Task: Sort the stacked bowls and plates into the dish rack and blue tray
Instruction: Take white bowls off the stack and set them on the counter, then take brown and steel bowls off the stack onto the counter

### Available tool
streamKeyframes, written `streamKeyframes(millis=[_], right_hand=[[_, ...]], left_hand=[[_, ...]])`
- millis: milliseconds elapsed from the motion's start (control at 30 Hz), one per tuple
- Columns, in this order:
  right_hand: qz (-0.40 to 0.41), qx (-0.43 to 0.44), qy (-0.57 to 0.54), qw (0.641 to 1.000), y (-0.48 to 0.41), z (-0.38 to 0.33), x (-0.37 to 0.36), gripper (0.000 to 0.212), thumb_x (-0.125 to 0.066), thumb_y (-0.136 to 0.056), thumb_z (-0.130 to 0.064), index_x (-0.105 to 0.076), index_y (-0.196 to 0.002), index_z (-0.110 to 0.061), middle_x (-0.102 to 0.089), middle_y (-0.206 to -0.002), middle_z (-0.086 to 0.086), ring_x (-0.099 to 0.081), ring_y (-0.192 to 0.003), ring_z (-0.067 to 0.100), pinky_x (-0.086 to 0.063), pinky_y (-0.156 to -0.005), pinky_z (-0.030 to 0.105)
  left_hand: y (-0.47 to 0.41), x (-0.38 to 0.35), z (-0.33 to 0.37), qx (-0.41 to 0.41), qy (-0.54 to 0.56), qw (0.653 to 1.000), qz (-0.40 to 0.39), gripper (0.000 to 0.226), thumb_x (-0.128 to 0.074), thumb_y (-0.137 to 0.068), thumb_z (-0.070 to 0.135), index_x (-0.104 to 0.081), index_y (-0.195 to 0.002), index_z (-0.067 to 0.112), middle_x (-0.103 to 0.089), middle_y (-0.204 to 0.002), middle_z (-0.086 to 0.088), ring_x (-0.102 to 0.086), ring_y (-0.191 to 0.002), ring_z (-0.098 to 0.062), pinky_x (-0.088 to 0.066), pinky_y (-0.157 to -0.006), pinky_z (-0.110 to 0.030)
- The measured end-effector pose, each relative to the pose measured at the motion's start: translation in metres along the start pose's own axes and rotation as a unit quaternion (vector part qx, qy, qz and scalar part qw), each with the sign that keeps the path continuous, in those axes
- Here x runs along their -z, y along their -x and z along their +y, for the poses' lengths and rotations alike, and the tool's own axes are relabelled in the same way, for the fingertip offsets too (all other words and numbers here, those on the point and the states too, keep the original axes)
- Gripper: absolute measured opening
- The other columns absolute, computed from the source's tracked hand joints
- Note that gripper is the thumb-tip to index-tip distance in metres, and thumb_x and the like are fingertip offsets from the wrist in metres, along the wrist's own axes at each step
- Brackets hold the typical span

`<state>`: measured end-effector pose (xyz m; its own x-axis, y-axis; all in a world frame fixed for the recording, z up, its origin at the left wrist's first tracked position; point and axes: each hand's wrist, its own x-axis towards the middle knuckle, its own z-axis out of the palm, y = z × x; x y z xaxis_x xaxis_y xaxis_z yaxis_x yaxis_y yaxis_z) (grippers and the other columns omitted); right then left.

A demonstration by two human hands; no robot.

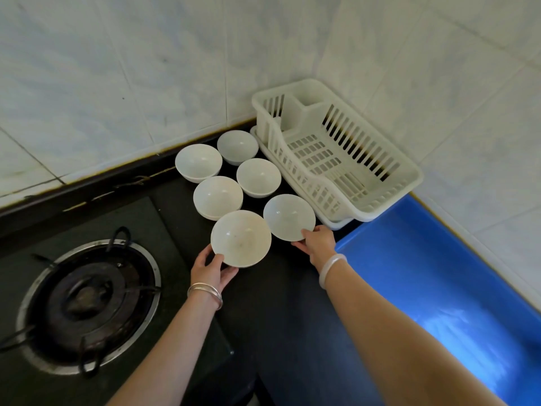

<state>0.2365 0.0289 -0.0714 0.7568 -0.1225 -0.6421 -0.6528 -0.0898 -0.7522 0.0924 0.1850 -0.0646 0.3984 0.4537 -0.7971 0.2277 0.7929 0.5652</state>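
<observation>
One view only, head cam, wide-angle. Looks fwd and steeply down onto dark counter (pixel 281 288) in a tiled corner. Close range: both forearms enter from 6 o'clock. Stove burner (pixel 87 300) at 8 o'clock, dish rack (pixel 380 197) at 1 o'clock, blue tray (pixel 439 276) at 4 o'clock. Edges bend w/ lens distortion.

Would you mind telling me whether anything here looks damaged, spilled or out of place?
Nothing is spilled or broken. One oddity: the bowl in the left hand, the nearest bowl, shows faint brownish specks inside, unlike its neighbours. The dish rack and blue tray hold nothing yet. The right hand grips another bowl.
</observation>
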Motion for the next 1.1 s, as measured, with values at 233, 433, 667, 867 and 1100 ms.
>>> streamKeyframes(millis=[233,433,667,867,1100], right_hand=[[-0.010,-0.013,-0.014,1.000,-0.004,-0.002,-0.004,0.016,-0.057,-0.089,-0.001,-0.049,-0.099,-0.011,-0.049,-0.112,0.009,-0.062,-0.100,0.032,-0.056,-0.056,0.029],[-0.034,-0.039,-0.032,0.998,-0.004,-0.003,-0.004,0.021,-0.053,-0.091,-0.003,-0.050,-0.110,-0.008,-0.055,-0.121,0.016,-0.065,-0.087,0.027,-0.056,-0.061,0.031],[-0.096,-0.065,-0.017,0.993,0.010,-0.005,0.005,0.044,-0.048,-0.097,-0.021,-0.038,-0.139,-0.011,-0.056,-0.128,0.018,-0.062,-0.095,0.027,-0.053,-0.069,0.033],[-0.119,-0.043,0.027,0.992,0.026,0.002,0.014,0.047,-0.046,-0.098,-0.025,-0.035,-0.143,-0.017,-0.054,-0.134,0.012,-0.060,-0.112,0.030,-0.052,-0.080,0.035],[-0.110,0.076,0.136,0.982,0.063,0.019,0.070,0.034,-0.042,-0.099,-0.031,-0.049,-0.130,-0.019,-0.064,-0.109,0.001,-0.064,-0.088,0.014,-0.052,-0.073,0.026]], left_hand=[[0.000,-0.001,-0.005,-0.003,0.010,1.000,0.011,0.039,-0.056,-0.087,0.006,-0.052,-0.123,0.022,-0.054,-0.112,-0.006,-0.062,-0.092,-0.030,-0.056,-0.064,-0.035],[-0.001,-0.002,-0.009,-0.011,0.017,0.999,0.028,0.037,-0.058,-0.087,0.008,-0.054,-0.122,0.019,-0.055,-0.103,-0.004,-0.063,-0.078,-0.023,-0.056,-0.064,-0.034],[0.006,-0.004,-0.017,-0.033,0.040,0.998,0.033,0.037,-0.057,-0.088,0.011,-0.053,-0.125,0.014,-0.057,-0.104,-0.005,-0.063,-0.089,-0.025,-0.054,-0.073,-0.034],[0.022,-0.002,-0.031,-0.093,-0.036,0.995,0.022,0.042,-0.052,-0.091,0.015,-0.048,-0.132,0.014,-0.053,-0.132,-0.009,-0.053,-0.120,-0.026,-0.047,-0.094,-0.036],[0.052,0.007,-0.069,-0.137,-0.258,0.954,-0.070,0.045,-0.049,-0.093,0.016,-0.041,-0.137,0.011,-0.049,-0.139,-0.010,-0.052,-0.122,-0.025,-0.046,-0.096,-0.032]])
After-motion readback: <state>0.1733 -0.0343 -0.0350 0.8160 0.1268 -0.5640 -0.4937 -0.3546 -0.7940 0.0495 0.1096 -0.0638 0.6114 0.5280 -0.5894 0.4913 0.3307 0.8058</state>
